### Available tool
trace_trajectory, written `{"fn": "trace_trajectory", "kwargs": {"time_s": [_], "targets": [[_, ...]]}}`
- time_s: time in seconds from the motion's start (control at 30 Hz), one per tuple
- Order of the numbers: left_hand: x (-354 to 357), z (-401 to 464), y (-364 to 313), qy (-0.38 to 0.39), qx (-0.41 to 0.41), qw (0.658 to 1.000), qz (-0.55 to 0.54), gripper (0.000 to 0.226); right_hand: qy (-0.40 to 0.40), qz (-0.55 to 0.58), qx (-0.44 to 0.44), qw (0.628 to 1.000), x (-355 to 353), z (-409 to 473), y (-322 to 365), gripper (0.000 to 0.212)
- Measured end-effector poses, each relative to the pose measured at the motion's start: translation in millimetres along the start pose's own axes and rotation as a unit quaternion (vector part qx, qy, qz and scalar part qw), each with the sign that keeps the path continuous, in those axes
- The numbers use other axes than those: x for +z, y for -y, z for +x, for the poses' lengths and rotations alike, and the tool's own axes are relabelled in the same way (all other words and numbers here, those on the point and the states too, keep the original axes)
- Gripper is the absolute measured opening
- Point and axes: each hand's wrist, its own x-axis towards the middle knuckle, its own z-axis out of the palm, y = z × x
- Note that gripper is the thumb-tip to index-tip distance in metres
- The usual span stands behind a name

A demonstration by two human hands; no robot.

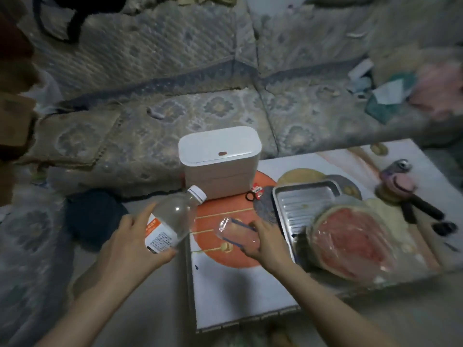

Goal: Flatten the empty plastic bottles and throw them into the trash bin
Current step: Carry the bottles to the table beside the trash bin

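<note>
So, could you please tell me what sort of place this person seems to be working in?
Probably a lived-in home room. A patterned quilted sofa strewn with clothes stands behind a low table that holds a wrapped watermelon half, a metal tray and a small white trash bin.

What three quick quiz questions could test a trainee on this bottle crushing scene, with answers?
1. True or false: the lid of the bin is open.
2. Which hand holds the capped bottle?
3. What lies under the right hand: A) a flattened bottle, B) a spoon, C) a cup?

Key: 1 false, the lid is shut. 2 the left hand. 3 A.
</note>
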Motion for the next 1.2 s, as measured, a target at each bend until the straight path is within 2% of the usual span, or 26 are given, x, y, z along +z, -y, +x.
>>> {"fn": "trace_trajectory", "kwargs": {"time_s": [0.17, 0.33, 0.5, 0.7, 0.87, 1.03, 1.2], "targets": [[11, 76, 13, 0.087, 0.121, 0.988, 0.032, 0.099, -0.034, -0.009, 0.130, 0.991, 43, -3, 3, 0.054], [54, 146, 14, 0.151, 0.223, 0.962, 0.039, 0.099, -0.048, -0.016, 0.215, 0.975, 89, 18, -3, 0.052], [104, 200, 13, 0.238, 0.248, 0.939, 0.029, 0.105, -0.021, -0.041, 0.291, 0.956, 131, 41, -10, 0.051], [159, 239, 8, 0.331, 0.265, 0.905, 0.030, 0.106, -0.010, -0.046, 0.337, 0.941, 171, 62, -24, 0.048], [196, 257, 4, 0.355, 0.301, 0.884, 0.054, 0.098, -0.013, -0.027, 0.381, 0.924, 205, 65, -36, 0.044], [221, 269, 0, 0.374, 0.356, 0.845, 0.139, 0.101, -0.054, 0.008, 0.444, 0.894, 232, 64, -39, 0.037], [231, 277, -1, 0.384, 0.383, 0.827, 0.145, 0.101, -0.105, -0.011, 0.480, 0.871, 253, 63, -32, 0.041]]}}
